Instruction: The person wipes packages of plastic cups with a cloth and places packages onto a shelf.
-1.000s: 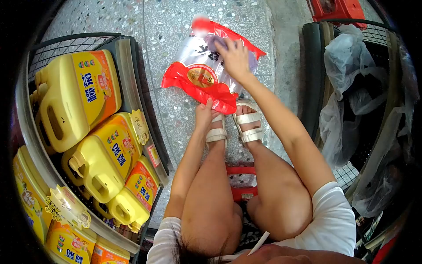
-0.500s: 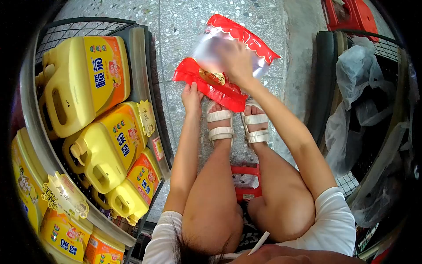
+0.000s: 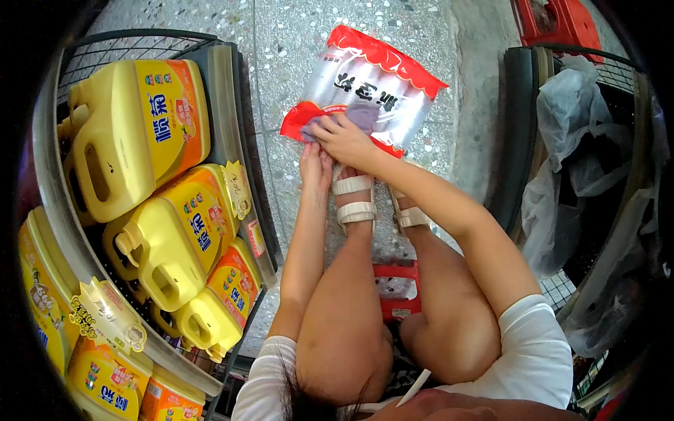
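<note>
A pack of clear plastic cups (image 3: 400, 105) with red ends and black lettering lies in front of my feet, over the terrazzo floor. My right hand (image 3: 347, 146) presses a greyish-purple cloth (image 3: 361, 117) against the pack's near left side, with the fingers bent over the cloth. Just below it, my left hand (image 3: 315, 167) holds the pack's near red edge at the left corner. Its fingertips are partly covered by the right hand and the cloth.
At left, a wire rack holds several yellow detergent jugs (image 3: 116, 140) behind a clear rail. On the right, crumpled clear plastic bags (image 3: 572, 112) hang in another rack. A red plastic stool (image 3: 579, 31) stands at the upper right; another red item (image 3: 397, 309) sits between my legs.
My right hand and the cloth have moved from the pack's middle down and left to its near edge. The red near flap lies lower, and the black lettering now shows.
</note>
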Motion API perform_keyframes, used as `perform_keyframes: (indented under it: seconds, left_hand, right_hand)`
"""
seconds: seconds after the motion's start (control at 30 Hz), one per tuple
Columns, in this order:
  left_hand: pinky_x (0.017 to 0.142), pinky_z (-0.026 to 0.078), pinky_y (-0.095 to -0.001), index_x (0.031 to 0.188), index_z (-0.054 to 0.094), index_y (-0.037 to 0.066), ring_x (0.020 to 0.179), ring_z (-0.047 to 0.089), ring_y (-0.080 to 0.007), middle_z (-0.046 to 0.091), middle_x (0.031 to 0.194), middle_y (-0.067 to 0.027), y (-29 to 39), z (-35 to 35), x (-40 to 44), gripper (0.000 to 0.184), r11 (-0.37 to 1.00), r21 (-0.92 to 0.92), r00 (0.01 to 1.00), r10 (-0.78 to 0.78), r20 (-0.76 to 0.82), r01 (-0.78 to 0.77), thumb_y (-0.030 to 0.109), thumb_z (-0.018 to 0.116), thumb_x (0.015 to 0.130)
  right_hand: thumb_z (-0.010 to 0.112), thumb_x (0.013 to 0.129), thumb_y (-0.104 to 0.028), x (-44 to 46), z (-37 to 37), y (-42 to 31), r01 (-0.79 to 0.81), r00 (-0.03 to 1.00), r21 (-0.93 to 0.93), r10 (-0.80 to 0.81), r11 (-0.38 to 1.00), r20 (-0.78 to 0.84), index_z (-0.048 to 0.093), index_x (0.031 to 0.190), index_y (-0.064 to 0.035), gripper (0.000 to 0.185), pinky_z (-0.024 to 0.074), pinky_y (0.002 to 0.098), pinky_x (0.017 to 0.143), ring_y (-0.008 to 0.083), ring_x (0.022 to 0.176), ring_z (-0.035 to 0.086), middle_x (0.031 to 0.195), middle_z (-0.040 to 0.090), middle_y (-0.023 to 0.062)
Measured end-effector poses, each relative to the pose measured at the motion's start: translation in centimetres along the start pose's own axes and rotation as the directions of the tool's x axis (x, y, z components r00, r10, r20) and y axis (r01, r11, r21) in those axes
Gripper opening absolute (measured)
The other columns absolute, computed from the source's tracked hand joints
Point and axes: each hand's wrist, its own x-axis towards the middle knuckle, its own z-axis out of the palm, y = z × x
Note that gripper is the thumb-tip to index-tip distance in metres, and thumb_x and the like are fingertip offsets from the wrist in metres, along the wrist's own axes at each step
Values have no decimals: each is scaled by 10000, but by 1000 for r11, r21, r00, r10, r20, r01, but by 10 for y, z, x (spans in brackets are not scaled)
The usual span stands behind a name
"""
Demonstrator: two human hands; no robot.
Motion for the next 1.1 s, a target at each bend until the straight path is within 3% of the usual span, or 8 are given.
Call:
perform_keyframes:
  seconds: [0.1, 0.2, 0.33, 0.43, 0.63, 0.83, 0.97, 1.1]
  left_hand:
    - [875, 540, -375, 1183, 516, 48, 1057, 621, -229, 610, 1174, -98, -1, -1, -2, 198, 998, 17, 998, -53, -20, 53, 121, 451, 1011]
    - [916, 528, -400, 1195, 510, 41, 1066, 619, -249, 607, 1170, -115, -1, -1, -5, 213, 998, -4, 998, -61, -28, 61, 146, 462, 1016]
    - [911, 529, -402, 1199, 515, 43, 1056, 626, -248, 611, 1174, -115, -2, -2, -7, 222, 999, 15, 999, -39, -14, 39, 162, 469, 1017]
    - [909, 527, -401, 1221, 509, 44, 1056, 625, -245, 610, 1183, -116, -2, -1, -9, 238, 999, 35, 1000, -26, -1, 26, 163, 463, 1020]
    - [956, 506, -416, 1305, 462, 52, 1109, 601, -257, 580, 1235, -114, 4, 4, -16, 297, 991, 121, 998, -63, -5, 63, 141, 427, 1025]
    - [892, 531, -392, 1234, 509, 29, 1061, 624, -238, 610, 1179, -114, 4, 2, -18, 248, 995, 98, 999, -37, 0, 37, 145, 455, 1022]
    - [935, 522, -402, 1266, 477, 30, 1112, 607, -258, 587, 1236, -131, 4, -1, -16, 278, 993, 106, 998, -55, 5, 54, 161, 451, 1022]
    - [925, 527, -418, 1251, 488, 15, 1089, 617, -275, 597, 1211, -139, 1, -4, -10, 276, 993, 98, 998, -67, -15, 68, 164, 464, 1020]
  right_hand:
    - [568, 793, -235, -33, -15, 3, -13, 994, -16, 14, 1000, 108, 697, 1037, -78, 317, 406, 371, 889, 230, 1166, 465, 1256, 521, 27]
    - [568, 794, -231, -58, -22, 4, -41, 996, 24, 39, 999, 83, 701, 1042, -84, 318, 409, 372, 884, 234, 1171, 469, 1270, 527, 23]
    - [569, 805, -229, -76, -43, 3, -178, 939, 139, 126, 974, 319, 705, 1081, -97, 335, 400, 354, 873, 227, 1172, 474, 1192, 563, 1]
    - [566, 808, -210, -67, -63, 8, -277, 947, 297, 206, 914, 247, 694, 1113, -136, 339, 408, 359, 870, 235, 1174, 477, 1218, 555, 13]
    - [561, 820, -200, 2, -36, 14, -186, 968, 284, 225, 941, -112, 636, 1194, -182, 383, 424, 398, 850, 245, 1139, 490, 1243, 538, 36]
    - [558, 830, -201, 26, -7, 38, -154, 977, 166, 175, 974, -124, 633, 1174, -212, 352, 434, 419, 830, 266, 1074, 502, 1222, 533, 43]
    - [565, 831, -173, 31, 4, 80, -338, 913, 156, 363, 928, -185, 628, 1200, -269, 386, 438, 463, 845, 322, 1106, 505, 1246, 539, 74]
    - [559, 847, -170, 43, 1, 116, -524, 843, 97, 532, 846, -81, 625, 1226, -276, 399, 435, 475, 879, 347, 1129, 501, 1264, 542, 87]
